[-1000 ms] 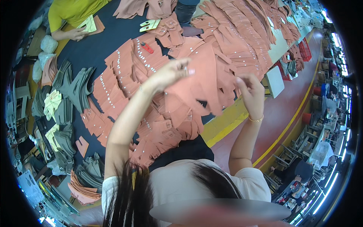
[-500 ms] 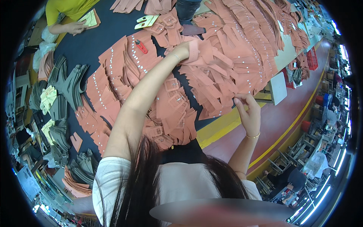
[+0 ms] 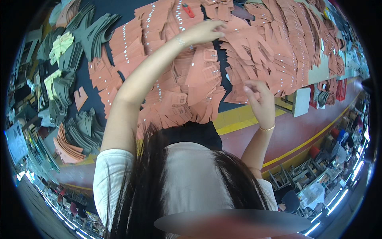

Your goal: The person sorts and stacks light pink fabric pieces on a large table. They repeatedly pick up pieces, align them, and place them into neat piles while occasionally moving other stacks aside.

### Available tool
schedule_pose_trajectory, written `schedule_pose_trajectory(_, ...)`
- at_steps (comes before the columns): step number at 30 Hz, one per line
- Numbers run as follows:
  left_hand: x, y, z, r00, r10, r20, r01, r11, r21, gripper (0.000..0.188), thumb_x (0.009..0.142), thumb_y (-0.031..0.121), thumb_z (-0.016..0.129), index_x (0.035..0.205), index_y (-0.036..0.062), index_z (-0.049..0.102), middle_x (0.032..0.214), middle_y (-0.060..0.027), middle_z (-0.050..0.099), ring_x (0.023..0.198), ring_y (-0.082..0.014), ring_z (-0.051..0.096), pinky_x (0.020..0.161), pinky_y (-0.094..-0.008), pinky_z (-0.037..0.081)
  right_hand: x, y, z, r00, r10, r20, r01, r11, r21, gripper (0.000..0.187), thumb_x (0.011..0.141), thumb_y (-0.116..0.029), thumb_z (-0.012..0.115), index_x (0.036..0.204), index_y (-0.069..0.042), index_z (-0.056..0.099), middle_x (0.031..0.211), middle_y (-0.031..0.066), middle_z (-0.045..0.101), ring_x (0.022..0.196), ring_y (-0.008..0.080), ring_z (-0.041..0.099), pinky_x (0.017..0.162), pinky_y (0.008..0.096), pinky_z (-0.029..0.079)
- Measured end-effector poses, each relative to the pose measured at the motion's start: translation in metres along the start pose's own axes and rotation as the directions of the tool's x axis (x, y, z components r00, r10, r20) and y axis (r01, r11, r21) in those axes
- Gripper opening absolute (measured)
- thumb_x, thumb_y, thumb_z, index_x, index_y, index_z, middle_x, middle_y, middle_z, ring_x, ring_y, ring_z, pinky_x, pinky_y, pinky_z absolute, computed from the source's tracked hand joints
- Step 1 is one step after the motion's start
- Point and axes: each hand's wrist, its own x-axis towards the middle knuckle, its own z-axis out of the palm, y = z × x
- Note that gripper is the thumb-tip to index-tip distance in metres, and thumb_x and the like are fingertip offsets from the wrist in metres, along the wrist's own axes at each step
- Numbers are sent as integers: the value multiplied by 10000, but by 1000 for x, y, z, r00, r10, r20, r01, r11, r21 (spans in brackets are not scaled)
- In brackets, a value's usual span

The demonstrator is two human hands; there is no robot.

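Observation:
My left hand [image 3: 202, 32] reaches across the table with its fingers apart and nothing in them. It hovers over salmon-coloured cut pieces, beside the gap between two spreads. Below it lie overlapping strap pieces with square buckles [image 3: 211, 55]. On the right, a heap of flat salmon straps [image 3: 248, 47] covers the far spread. Close to that heap's near edge is my right hand [image 3: 260, 101], thumb and fingers apart, with no piece visible in it. Red-handled thread snips [image 3: 188, 10] rest on the salmon pieces beyond my left forearm.
Dark table covering [image 3: 232, 106] shows between the spreads. Stacks of grey-green pieces [image 3: 95, 32] and pale yellow pieces [image 3: 61, 47] lie at the left. Past the table's right edge stand a white stool-like panel [image 3: 301, 101] and a red crate [image 3: 341, 89].
My left hand has let go of a salmon strap piece on the right-hand heap and drawn back. The view has shifted, and the person in yellow is out of it.

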Motion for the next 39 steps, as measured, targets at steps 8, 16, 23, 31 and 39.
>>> schedule_pose_trajectory(8,-256,-19,-84,822,-491,-289,423,865,-270,430,962,270,592,1323,42,540,1247,-82,612,1130,-162,589,959,-311,440,54,17,89,952,-154,265,177,982,-67,340,847,-141,678,1174,-77,613,1164,124,584,962,264,632,822,355,505)
schedule_pose_trajectory(16,-451,-12,-48,376,-831,-410,414,547,-728,369,993,220,545,1310,32,522,1210,-87,618,1054,-157,609,870,-273,461,95,36,155,969,-16,248,142,855,-499,832,702,-381,815,1414,-192,429,1425,79,427,1321,355,380,1067,575,309)
schedule_pose_trajectory(23,-498,-22,-14,330,-883,-335,273,429,-861,345,1006,201,519,1320,60,501,1204,-85,625,1073,-153,614,892,-283,461,96,28,163,973,54,225,113,738,-665,951,667,-476,820,1470,-275,351,1501,51,353,1425,371,226,1051,678,226)
schedule_pose_trajectory(31,-499,-23,-11,303,-878,-372,263,452,-852,328,979,206,568,1259,39,537,1159,-73,645,1019,-136,624,873,-268,459,101,13,160,965,96,243,108,699,-707,958,629,-477,840,1444,-294,370,1422,88,403,1382,354,284,1069,702,207)
schedule_pose_trajectory(39,-498,-22,-7,308,-877,-369,305,458,-835,333,981,208,561,1259,25,538,1179,-82,644,1031,-150,629,878,-271,458,85,8,168,981,-164,103,179,564,-806,907,601,-444,859,1382,-229,451,1259,94,463,1208,334,414,1017,626,291)
